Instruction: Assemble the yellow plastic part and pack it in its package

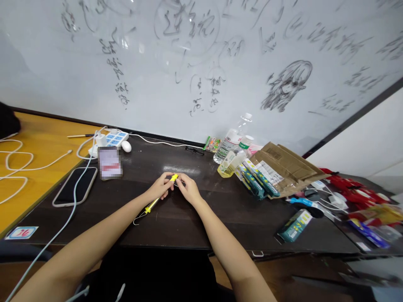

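Note:
My left hand (161, 187) is closed round the upper end of a thin yellow tool (156, 203) with a metal wire loop at its lower end, held just above the dark desk (195, 226). My right hand (188, 187) meets it from the right, fingers pinched at the tool's yellow tip. What the right fingers grip there is too small to make out.
A phone (75, 186) on a white charging cable lies at the left, with a power strip (113, 138) and a white mouse (126, 146) behind it. To the right stand water bottles (231, 142), flat green packets (255, 178), torn cardboard (285, 167) and red packaging (349, 186). A scribbled whiteboard (201, 63) backs the desk.

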Available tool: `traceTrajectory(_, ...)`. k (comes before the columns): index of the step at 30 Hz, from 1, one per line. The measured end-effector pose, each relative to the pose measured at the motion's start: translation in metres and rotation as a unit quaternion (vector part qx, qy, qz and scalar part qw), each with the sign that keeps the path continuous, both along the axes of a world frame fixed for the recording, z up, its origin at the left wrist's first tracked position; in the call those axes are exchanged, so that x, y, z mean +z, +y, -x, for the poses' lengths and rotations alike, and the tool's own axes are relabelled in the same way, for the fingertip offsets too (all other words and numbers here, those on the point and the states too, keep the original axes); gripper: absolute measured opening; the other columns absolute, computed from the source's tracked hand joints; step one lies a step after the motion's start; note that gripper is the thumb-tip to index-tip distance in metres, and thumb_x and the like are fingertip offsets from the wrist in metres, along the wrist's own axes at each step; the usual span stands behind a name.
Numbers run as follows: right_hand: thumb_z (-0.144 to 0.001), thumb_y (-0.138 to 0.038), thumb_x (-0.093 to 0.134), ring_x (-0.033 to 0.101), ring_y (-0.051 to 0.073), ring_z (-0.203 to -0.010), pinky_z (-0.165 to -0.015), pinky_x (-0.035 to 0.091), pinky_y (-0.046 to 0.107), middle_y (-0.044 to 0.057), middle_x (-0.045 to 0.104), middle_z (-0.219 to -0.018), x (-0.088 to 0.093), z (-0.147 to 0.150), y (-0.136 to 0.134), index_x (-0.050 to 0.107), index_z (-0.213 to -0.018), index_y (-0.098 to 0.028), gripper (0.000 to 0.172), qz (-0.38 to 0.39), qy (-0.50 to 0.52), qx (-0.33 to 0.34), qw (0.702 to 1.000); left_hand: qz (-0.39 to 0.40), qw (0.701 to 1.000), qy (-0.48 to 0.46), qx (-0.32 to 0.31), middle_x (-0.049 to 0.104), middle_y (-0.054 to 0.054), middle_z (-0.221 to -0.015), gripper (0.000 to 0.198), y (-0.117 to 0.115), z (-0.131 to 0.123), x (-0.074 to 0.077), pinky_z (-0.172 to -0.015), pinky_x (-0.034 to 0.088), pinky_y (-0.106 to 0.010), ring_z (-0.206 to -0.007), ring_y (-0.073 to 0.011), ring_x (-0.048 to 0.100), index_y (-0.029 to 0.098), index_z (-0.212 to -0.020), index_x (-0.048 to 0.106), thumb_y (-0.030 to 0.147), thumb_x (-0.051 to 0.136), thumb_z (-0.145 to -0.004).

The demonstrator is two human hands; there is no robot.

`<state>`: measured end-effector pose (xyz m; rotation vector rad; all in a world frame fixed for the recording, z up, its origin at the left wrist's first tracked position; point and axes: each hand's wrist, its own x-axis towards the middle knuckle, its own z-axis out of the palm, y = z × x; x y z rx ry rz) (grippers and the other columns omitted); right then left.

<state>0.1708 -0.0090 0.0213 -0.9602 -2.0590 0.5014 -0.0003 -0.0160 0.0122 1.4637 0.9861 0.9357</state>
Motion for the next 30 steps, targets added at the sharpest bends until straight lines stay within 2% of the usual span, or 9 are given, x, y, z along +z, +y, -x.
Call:
traceTrajectory(3,-0.092,-0.029,0.038,0.058,0.015,-0.093,-0.084,0.043,0.026,0.006,0.062,-0.106,-0.0005,-0.0001,0.0006,0.056,-0.096,-0.021,0.021,-0.003,-0.016,-0.007,1.0,-0.007,1.0,-0.003,-0.008,0.052,0.005,-0.072,0.058,-0.0014,0.0005,0.0032,-0.03,0.034,-0.011,-0.034,-0.001,0.043,0.027,-0.139,0.024,0.038,0.048,-0.087)
traceTrajectory(7,-0.092,-0.031,0.035,0.055,0.015,-0.085,-0.077,0.043,0.025,0.006,0.06,-0.094,0.0019,0.0011,-0.0012,0.056,-0.091,-0.02,0.024,-0.013,-0.044,-0.02,0.999,-0.011,1.0,0.001,-0.025,0.051,0.004,-0.073,0.051,-0.0006,0.0008,0.0038,-0.029,0.033,-0.011,-0.034,-0.0007,0.043,0.023,-0.134,0.036,0.037,0.047,-0.087)
traceTrajectory(15,-0.092,-0.036,0.036,0.051,0.014,-0.074,-0.069,0.041,0.024,0.004,0.053,-0.092,0.0033,0.0025,-0.0042,0.056,-0.086,-0.021,0.026,-0.021,-0.091,-0.069,0.993,-0.022,0.999,0.015,-0.027,0.052,0.005,-0.072,0.047,0.001,0.001,0.0002,-0.03,0.032,-0.011,-0.033,-0.0009,0.043,0.022,-0.132,0.037,0.037,0.046,-0.088)
traceTrajectory(21,-0.093,-0.033,0.034,0.053,0.014,-0.073,-0.068,0.038,0.023,0.003,0.058,-0.084,-0.0002,0.0028,-0.0026,0.056,-0.087,-0.022,0.025,-0.03,-0.112,-0.073,0.991,-0.023,0.999,0.03,-0.03,0.051,0.005,-0.072,0.047,0.0005,0.0015,0.0004,-0.029,0.032,-0.011,-0.033,-0.0009,0.042,0.021,-0.131,0.036,0.036,0.045,-0.088)
traceTrajectory(30,-0.093,-0.033,0.037,0.058,0.015,-0.068,-0.059,0.033,0.023,0.002,0.064,-0.083,0.0016,0.0046,-0.0046,0.056,-0.09,-0.024,0.021,-0.013,-0.178,-0.104,0.978,-0.046,0.995,0.083,-0.037,0.053,0.004,-0.072,0.046,0.0005,0.0035,-0.0018,-0.029,0.034,-0.012,-0.034,-0.002,0.043,0.022,-0.131,0.037,0.038,0.043,-0.088)
